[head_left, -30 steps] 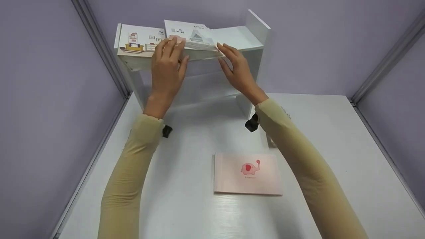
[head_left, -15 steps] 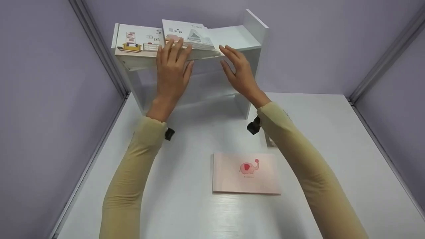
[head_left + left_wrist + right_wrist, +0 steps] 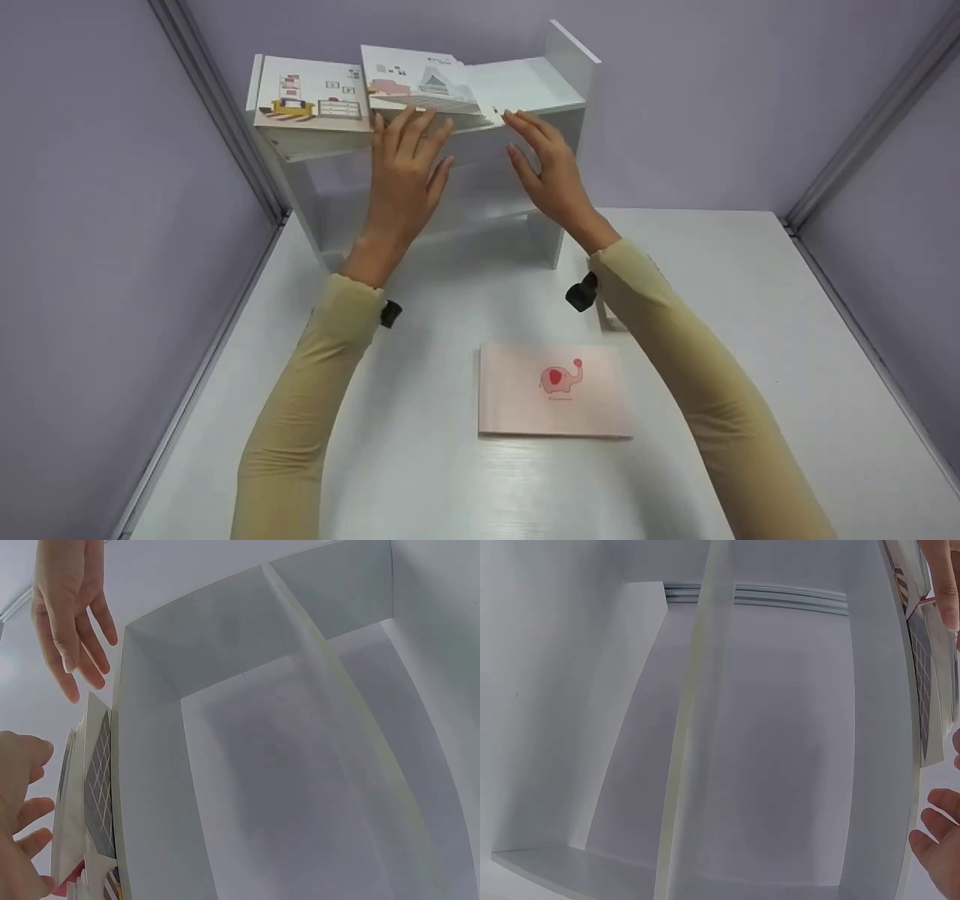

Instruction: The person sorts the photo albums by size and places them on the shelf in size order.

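Note:
On top of a white shelf unit [image 3: 525,79] lie white illustrated books. One book [image 3: 424,71], with a pink shape and a grey tent on its cover, lies tilted beside and partly over another book [image 3: 309,90] at the left end. My left hand [image 3: 405,176] has its fingers extended, the tips right at the tilted book's front edge. To the right, my right hand [image 3: 555,172] is held near that book's front right corner, fingers extended and thumb apart. Both hands [image 3: 71,607] are partly seen in the left wrist view, around the books' edges [image 3: 97,772].
A pink book [image 3: 555,412] with an elephant cover lies on the white table [image 3: 420,480]. Another item [image 3: 613,321] is mostly hidden under the right sleeve. The shelf has an upright right end panel [image 3: 574,56] and a middle board [image 3: 352,727]. Walls enclose the table.
My left hand has slid right and toward me, off the tilted book's cover to its front edge. My right hand has drawn back slightly to the right. The books look unmoved.

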The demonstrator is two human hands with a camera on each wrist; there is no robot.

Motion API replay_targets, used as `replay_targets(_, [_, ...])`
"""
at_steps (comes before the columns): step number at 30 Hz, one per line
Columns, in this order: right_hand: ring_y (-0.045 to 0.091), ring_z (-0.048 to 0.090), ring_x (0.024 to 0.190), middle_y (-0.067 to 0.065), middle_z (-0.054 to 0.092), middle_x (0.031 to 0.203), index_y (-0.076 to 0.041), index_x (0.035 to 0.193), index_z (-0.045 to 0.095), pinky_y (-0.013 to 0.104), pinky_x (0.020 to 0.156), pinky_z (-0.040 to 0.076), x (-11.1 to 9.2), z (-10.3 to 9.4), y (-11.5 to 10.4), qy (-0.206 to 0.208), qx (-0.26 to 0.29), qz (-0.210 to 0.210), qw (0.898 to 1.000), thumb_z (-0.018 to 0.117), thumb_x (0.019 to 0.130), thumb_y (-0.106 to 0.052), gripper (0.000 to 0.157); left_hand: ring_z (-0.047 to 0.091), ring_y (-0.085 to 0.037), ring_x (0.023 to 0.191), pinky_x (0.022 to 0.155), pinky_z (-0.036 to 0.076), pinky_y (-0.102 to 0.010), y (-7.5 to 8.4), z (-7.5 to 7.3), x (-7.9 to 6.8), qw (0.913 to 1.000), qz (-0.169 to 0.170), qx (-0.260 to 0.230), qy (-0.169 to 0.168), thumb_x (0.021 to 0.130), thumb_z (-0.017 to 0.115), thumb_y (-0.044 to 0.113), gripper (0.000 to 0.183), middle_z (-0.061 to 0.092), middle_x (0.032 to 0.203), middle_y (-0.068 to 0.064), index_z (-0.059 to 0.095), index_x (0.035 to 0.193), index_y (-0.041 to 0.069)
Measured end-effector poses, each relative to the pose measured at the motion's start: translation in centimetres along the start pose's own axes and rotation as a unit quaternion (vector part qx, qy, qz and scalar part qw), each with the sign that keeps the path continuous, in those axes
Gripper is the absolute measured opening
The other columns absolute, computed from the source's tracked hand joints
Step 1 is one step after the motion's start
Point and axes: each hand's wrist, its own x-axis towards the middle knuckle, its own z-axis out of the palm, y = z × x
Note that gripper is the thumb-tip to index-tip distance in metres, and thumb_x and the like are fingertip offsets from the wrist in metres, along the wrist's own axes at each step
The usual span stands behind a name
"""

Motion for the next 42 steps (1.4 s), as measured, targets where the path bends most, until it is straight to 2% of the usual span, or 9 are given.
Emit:
replay_targets(6, [0.019, 0.040, 0.129, 0.011, 0.048, 0.136, -0.008, 0.134, 0.049, 0.031, 0.108, 0.031, -0.8, -0.3, 0.7, 0.009, 0.005, -0.011, 1.000, 0.051, 0.096, -0.018, 0.040, 0.032, -0.027, 0.134, 0.113, 0.012, -0.050, 0.3, 0.6, -0.6, 1.0000, 0.004, -0.007, 0.000, 0.098, 0.047, 0.029, 0.037, 0.047, 0.138, -0.009, 0.054, 0.130, 0.013])
replay_targets(16, [0.022, 0.044, 0.126, 0.012, 0.050, 0.133, -0.006, 0.132, 0.051, 0.036, 0.106, 0.034, -2.3, -1.2, 2.0, 0.011, -0.007, -0.001, 1.000, 0.050, 0.096, -0.021, 0.039, 0.034, -0.028, 0.132, 0.113, 0.015, -0.050, 0.8, 1.9, -1.3, 0.9996, 0.005, -0.024, -0.010, 0.095, 0.053, 0.025, 0.036, 0.049, 0.136, -0.010, 0.056, 0.129, 0.012])
replay_targets(23, [0.026, 0.044, 0.125, 0.013, 0.050, 0.132, -0.008, 0.132, 0.051, 0.040, 0.106, 0.033, -3.0, -1.7, 2.8, 0.004, -0.021, 0.008, 1.000, 0.051, 0.096, -0.019, 0.038, 0.033, -0.028, 0.133, 0.111, 0.020, -0.050, 1.3, 2.7, -1.7, 0.9992, 0.005, -0.029, -0.027, 0.097, 0.050, 0.026, 0.037, 0.047, 0.137, -0.011, 0.054, 0.130, 0.010])
replay_targets(35, [0.025, 0.044, 0.124, 0.012, 0.051, 0.131, -0.006, 0.131, 0.052, 0.040, 0.106, 0.033, -4.4, -2.0, 3.8, 0.010, -0.018, 0.016, 1.000, 0.051, 0.096, -0.016, 0.036, 0.039, -0.032, 0.128, 0.108, 0.025, -0.053, 1.7, 4.2, -2.7, 0.9989, 0.012, -0.037, -0.025, 0.093, 0.057, 0.023, 0.037, 0.051, 0.133, -0.012, 0.056, 0.128, 0.009])
replay_targets(42, [0.025, 0.045, 0.123, 0.013, 0.052, 0.130, -0.006, 0.130, 0.053, 0.040, 0.104, 0.035, -5.2, -2.1, 4.5, 0.010, -0.021, 0.023, 0.999, 0.051, 0.096, -0.016, 0.036, 0.039, -0.031, 0.128, 0.110, 0.023, -0.052, 2.0, 5.1, -3.4, 0.9981, 0.005, -0.051, -0.035, 0.092, 0.058, 0.023, 0.037, 0.052, 0.132, -0.012, 0.056, 0.127, 0.010])
